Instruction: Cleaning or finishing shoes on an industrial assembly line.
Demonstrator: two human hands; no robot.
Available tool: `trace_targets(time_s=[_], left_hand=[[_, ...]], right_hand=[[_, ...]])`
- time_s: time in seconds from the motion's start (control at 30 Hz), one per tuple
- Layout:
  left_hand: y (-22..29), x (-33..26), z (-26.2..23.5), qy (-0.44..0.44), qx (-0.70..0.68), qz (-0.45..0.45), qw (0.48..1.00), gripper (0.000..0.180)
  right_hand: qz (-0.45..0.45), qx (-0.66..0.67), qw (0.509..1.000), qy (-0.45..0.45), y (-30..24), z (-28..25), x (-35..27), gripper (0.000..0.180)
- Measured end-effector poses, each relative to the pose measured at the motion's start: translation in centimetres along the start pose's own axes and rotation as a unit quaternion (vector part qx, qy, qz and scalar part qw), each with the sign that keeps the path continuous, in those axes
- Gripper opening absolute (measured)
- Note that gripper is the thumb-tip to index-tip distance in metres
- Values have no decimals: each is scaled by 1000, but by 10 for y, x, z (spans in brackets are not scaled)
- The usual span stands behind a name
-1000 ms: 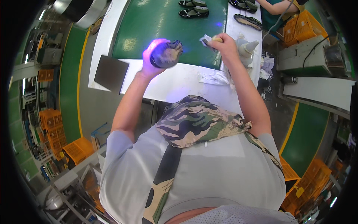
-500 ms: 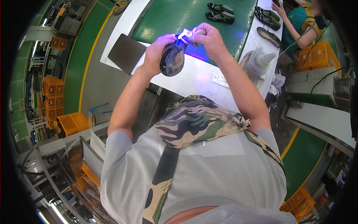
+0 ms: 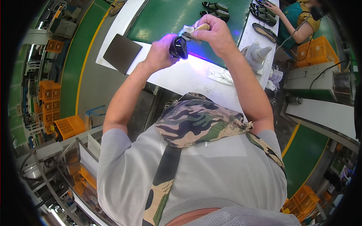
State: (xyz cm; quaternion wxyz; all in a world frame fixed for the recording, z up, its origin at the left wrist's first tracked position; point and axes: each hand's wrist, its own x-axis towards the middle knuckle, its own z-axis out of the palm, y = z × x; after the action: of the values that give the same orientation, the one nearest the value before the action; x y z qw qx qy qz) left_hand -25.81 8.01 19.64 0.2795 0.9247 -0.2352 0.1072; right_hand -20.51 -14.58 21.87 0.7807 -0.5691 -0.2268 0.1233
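My left hand (image 3: 161,54) grips a black shoe (image 3: 178,47), held up over the white workbench (image 3: 181,77). My right hand (image 3: 213,32) is closed on a brush with a wooden handle and a pale cloth (image 3: 191,31), pressed against the shoe's top edge. Purple-blue light glows on the bench just under the shoe. Both forearms reach up from my grey shirt and camouflage apron.
A green conveyor belt (image 3: 166,17) carries dark shoes (image 3: 215,10) and soles (image 3: 264,32). A dark square mat (image 3: 122,52) lies at the bench's left end. A grey cone-shaped holder (image 3: 257,55) stands at right. Another person (image 3: 298,19) works at the belt. Orange crates (image 3: 68,126) sit around.
The shoe and both hands have come closer together and nearer to me; my right hand now presses the brush and cloth on the shoe's top. The view has tilted.
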Motion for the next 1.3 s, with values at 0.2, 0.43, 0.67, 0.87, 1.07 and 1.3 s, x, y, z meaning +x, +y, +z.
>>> trace_targets(time_s=[0.2, 0.43, 0.67, 0.87, 1.07, 1.3], left_hand=[[8, 6, -7, -162, -123, -118, 972, 71], [-4, -2, -3, -229, -353, -222, 880, 74], [-6, -14, 1, -179, -485, -290, 805, 73], [-16, -33, 10, -139, -547, -317, 762, 56], [-21, -49, 15, -45, -604, -347, 716, 48], [-19, -78, 22, 67, -636, -360, 680, 46]], right_hand=[[-33, -88, 996, 4, 0, -14, 3, 21], [-94, -160, 982, -19, 16, -19, 6, 21], [-89, -162, 981, -54, 39, -15, -1, 22], [-76, -105, 989, -67, 60, -5, -12, 21], [7, -100, 986, -136, 63, 0, -29, 20], [7, -133, 977, -168, 60, -10, -45, 22]])
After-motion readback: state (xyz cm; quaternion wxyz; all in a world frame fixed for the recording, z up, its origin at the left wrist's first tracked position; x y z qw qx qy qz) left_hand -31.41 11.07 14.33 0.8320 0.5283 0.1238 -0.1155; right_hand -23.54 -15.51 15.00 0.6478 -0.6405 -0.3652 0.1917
